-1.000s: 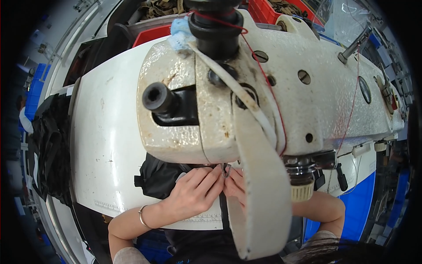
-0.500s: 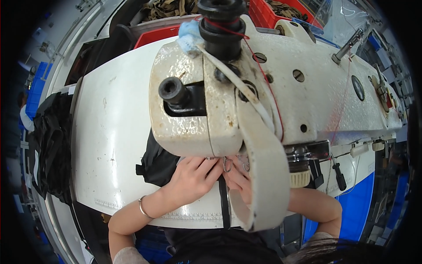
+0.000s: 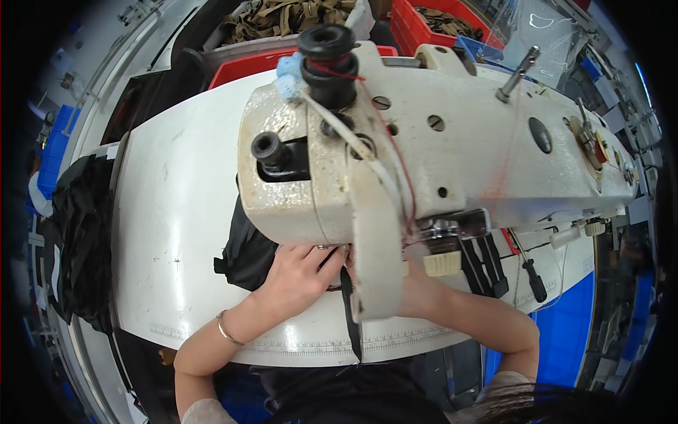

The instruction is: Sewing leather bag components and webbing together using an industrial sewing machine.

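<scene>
At the cream sewing machine (image 3: pixel 480 162), my left hand (image 3: pixel 300 279), with a bangle on its wrist, has bent fingers gripping the black strip (image 3: pixel 349 318) under the machine head. My right hand (image 3: pixel 413 286) is beside it on the right, mostly hidden behind a hanging cream band (image 3: pixel 376 268); its fingers do not show. Black fabric (image 3: pixel 240 258) lies just left of my left hand, partly under the head. The black strip hangs down over the front of the white table (image 3: pixel 169 212). The needle area is hidden.
A pile of black fabric (image 3: pixel 78 240) lies at the left. Black straps (image 3: pixel 484 268) and a screwdriver (image 3: pixel 537 279) lie right of my hands. Beyond the machine stand red crates (image 3: pixel 402 28) and a bin of khaki straps (image 3: pixel 282 18). A blue panel (image 3: pixel 565 332) is at the lower right.
My hands have moved slightly up toward the machine head, and more of the black strip shows. The cream band hangs higher and further left in view. The camera's view has shifted.
</scene>
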`<act>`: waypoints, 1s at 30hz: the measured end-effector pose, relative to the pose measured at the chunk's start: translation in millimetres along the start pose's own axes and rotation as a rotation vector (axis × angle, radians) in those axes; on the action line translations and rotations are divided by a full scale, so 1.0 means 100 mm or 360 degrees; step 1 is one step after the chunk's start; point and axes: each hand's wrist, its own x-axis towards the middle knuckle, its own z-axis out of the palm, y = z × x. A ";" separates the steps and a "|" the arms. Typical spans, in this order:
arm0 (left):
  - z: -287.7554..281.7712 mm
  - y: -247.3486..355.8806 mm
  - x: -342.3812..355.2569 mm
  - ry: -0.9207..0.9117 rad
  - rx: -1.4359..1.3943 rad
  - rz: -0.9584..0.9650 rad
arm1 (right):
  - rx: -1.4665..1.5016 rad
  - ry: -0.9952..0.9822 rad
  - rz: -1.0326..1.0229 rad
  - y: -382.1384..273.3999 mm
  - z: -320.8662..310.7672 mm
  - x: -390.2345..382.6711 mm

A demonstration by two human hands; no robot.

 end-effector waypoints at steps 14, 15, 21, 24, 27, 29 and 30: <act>0.05 0.18 0.04 -0.0033 0.0271 0.0173 | 0.0040 0.0604 0.0493 -0.15 -0.80 -0.27; 0.04 0.20 0.07 0.0000 0.0281 0.0205 | -0.0282 0.0722 0.0614 -0.10 -0.98 -0.44; -0.05 0.35 0.09 -0.0049 0.0581 0.0214 | -0.1482 0.1321 0.1734 0.34 -1.72 -1.30; 0.04 0.35 0.01 -0.0027 0.0687 0.0246 | -0.1433 0.0860 0.1912 0.64 -1.79 -1.46; -0.02 0.38 -0.05 0.0001 0.0680 0.0242 | -0.0990 0.0402 0.2510 0.82 -1.98 -1.39; -0.13 0.42 -0.01 0.0052 0.0647 0.0292 | -0.0696 0.0430 0.2614 0.76 -2.06 -1.32; -0.19 0.46 0.01 0.0087 0.0606 0.0345 | -0.0689 0.0426 0.2607 0.77 -2.07 -1.31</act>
